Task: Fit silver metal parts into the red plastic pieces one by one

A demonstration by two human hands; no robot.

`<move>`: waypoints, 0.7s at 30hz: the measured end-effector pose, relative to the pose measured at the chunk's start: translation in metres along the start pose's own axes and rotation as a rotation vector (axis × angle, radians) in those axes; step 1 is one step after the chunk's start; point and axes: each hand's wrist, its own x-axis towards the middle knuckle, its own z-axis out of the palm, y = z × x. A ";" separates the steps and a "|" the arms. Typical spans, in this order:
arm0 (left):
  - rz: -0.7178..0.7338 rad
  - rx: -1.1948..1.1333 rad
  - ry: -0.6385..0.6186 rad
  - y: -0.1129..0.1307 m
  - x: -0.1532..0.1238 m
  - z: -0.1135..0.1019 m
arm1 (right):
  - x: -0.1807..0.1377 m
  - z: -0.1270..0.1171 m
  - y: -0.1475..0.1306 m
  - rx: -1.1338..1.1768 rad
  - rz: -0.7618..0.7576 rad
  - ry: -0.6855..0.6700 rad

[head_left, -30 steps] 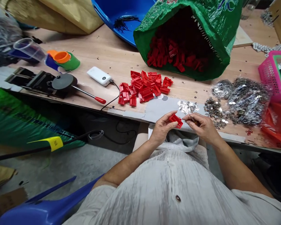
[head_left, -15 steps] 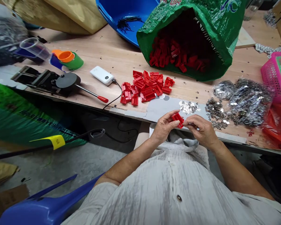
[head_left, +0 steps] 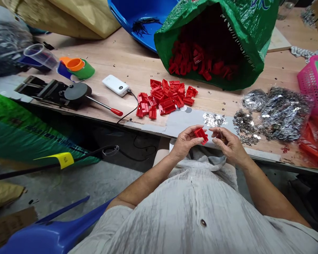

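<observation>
My left hand (head_left: 187,141) grips a small red plastic housing (head_left: 201,135) between thumb and fingers, just off the table's front edge. To its right, my right hand (head_left: 226,143) is apart from the housing, thumb and fingers parted, with nothing visible between them. Beyond the hands, shiny flat metal pieces (head_left: 214,120) lie spread on a grey sheet (head_left: 175,123). A heap of similar red housings (head_left: 165,97) sits farther back to the left.
An open green sack (head_left: 243,79) full of red parts stands behind the heap. Darker metal parts (head_left: 243,123) and bagged metal parts (head_left: 283,113) lie right, beside a pink basket (head_left: 308,79). At left are a lever press (head_left: 76,91) and a white power bank (head_left: 115,85) with a cable.
My right hand has drawn slightly away from the red housing and its fingers have opened. The left hand still holds the housing in about the same place.
</observation>
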 end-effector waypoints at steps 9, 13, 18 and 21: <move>0.194 0.733 -0.050 0.002 0.021 -0.032 | 0.000 0.018 0.020 -0.195 -0.053 -0.038; 0.217 0.870 -0.112 0.003 0.027 -0.036 | 0.006 0.021 0.019 -0.280 -0.024 -0.046; 0.255 0.933 -0.169 0.001 0.032 -0.040 | 0.012 0.021 0.020 -0.314 -0.039 -0.070; 0.251 0.930 -0.183 0.000 0.033 -0.042 | 0.013 0.023 0.024 -0.348 -0.069 -0.078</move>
